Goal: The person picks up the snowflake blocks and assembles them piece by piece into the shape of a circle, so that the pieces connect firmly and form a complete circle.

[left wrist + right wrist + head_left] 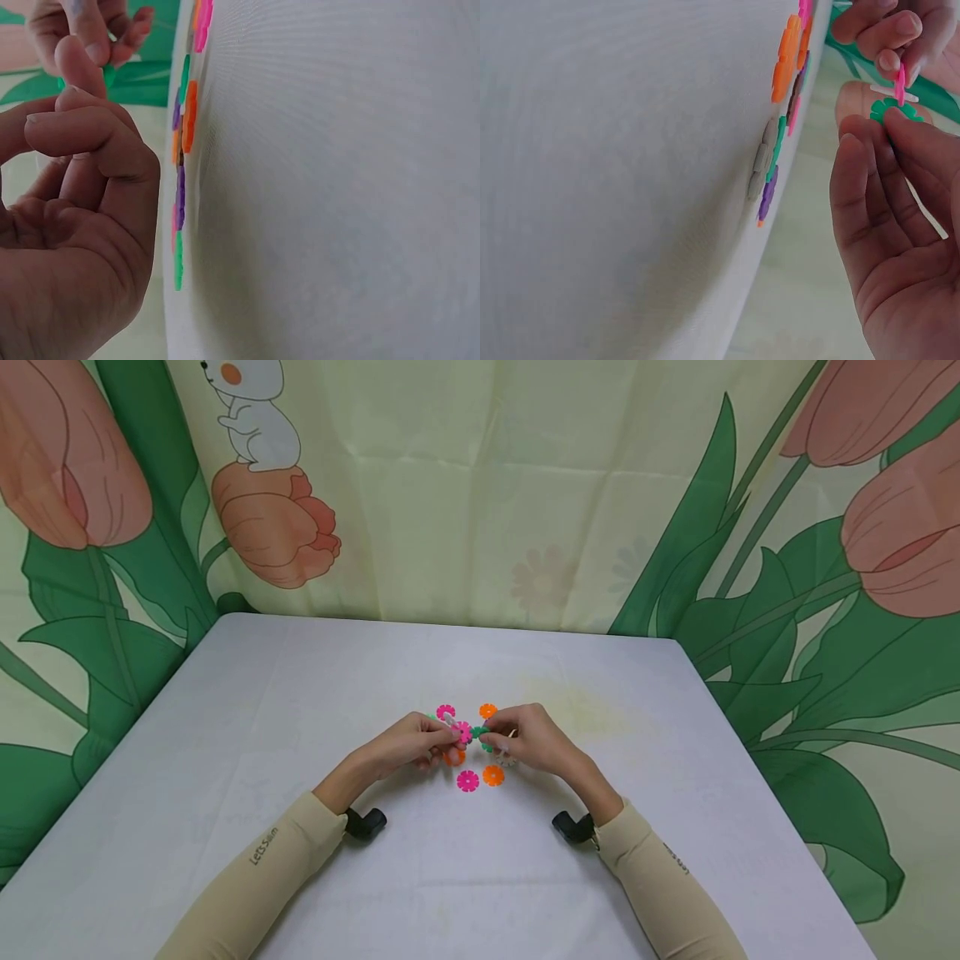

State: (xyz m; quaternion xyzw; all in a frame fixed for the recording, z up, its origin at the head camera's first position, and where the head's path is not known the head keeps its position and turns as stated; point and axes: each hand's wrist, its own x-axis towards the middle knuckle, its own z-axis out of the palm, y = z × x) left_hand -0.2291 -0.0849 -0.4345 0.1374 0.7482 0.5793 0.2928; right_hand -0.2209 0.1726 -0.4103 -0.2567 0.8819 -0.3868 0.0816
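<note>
Over the middle of the table, my left hand (412,743) pinches a pink notched flower disc (465,732) between thumb and fingertips. A whitish disc (883,91) sits right beside the pink one. From the other side, my right hand (534,739) holds a green notched disc (885,109) by its edge, thumb against fingers. Seen from the right wrist, the pink disc stands edge-on against the green one's rim; whether they are slotted together I cannot tell. In the left wrist view, my left hand's curled fingers hide the pink disc.
Loose discs lie on the white-covered table (315,693) under and around the hands: a pink disc (467,781) and an orange disc (492,776) in front, another orange disc (488,711) behind, a grey-white disc (760,161) by the right hand. A tulip-print curtain (465,502) hangs behind.
</note>
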